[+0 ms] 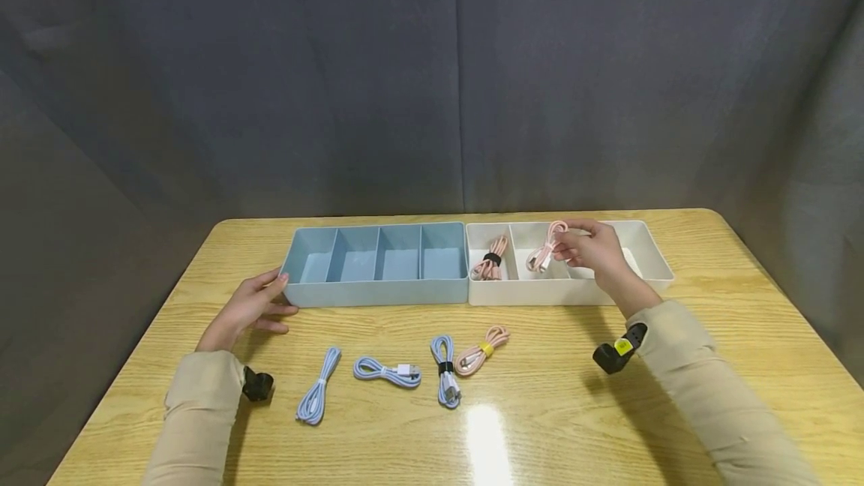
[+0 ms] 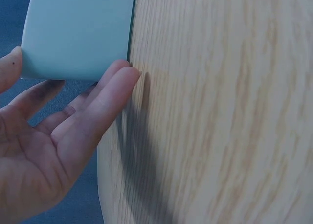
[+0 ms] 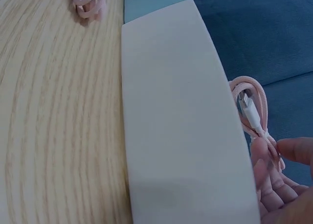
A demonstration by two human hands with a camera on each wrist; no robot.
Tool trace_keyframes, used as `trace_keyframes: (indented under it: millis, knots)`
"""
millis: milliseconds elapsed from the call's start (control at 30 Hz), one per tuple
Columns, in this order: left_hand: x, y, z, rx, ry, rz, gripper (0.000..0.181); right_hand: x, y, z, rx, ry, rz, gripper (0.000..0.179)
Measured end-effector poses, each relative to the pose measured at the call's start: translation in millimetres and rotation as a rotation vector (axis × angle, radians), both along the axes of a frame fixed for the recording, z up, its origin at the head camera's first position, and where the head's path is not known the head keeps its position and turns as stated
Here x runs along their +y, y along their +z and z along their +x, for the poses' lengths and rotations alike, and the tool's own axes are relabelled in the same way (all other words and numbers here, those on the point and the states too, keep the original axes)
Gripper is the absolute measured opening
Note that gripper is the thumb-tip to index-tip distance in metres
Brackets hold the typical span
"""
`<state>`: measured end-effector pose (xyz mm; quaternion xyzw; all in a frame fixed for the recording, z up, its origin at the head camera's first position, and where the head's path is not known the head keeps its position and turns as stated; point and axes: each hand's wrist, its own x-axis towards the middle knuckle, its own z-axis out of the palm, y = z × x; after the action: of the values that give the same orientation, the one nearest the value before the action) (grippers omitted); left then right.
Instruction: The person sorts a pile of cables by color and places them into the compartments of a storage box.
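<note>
My right hand (image 1: 590,246) pinches a coiled pink cable (image 1: 545,250) with a white tie, over the second compartment of the white divided box (image 1: 533,292). In the right wrist view this pink cable (image 3: 252,106) shows its white plug beyond the box wall. Another pink cable (image 1: 494,259) with a black strap lies in that box's leftmost compartment. My left hand (image 1: 251,306) rests at the left end of the blue divided box (image 1: 378,294), fingers loosely extended. The left wrist view shows the fingertips (image 2: 131,75) by the corner of the blue box (image 2: 78,33).
On the wooden table (image 1: 553,411) in front of the boxes lie a blue cable with a white tie (image 1: 319,388), a blue cable with a white plug (image 1: 386,372), a black-strapped blue cable (image 1: 443,366) and a yellow-strapped pink cable (image 1: 482,351). A dark curtain (image 1: 378,81) hangs behind.
</note>
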<state>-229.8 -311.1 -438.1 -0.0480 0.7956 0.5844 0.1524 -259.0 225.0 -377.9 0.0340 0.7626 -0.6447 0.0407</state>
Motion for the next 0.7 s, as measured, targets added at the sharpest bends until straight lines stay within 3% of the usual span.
trace_keyframes:
  millis: [233, 467, 700]
  knots:
    - [2.0, 6.7, 4.0, -0.002, -0.019, 0.008, 0.096, -1.7, -3.3, 0.3, -0.022, 0.011, 0.058, 0.044]
    - [-2.2, -2.1, -0.2, 0.012, 0.0, 0.013, 0.095, -1.0, -2.0, -0.9, -0.037, 0.014, 0.033, 0.045]
    - [1.6, 2.2, 3.3, 0.007, -0.001, 0.014, 0.098, -1.1, -2.9, 0.9, -0.037, 0.001, 0.043, 0.042]
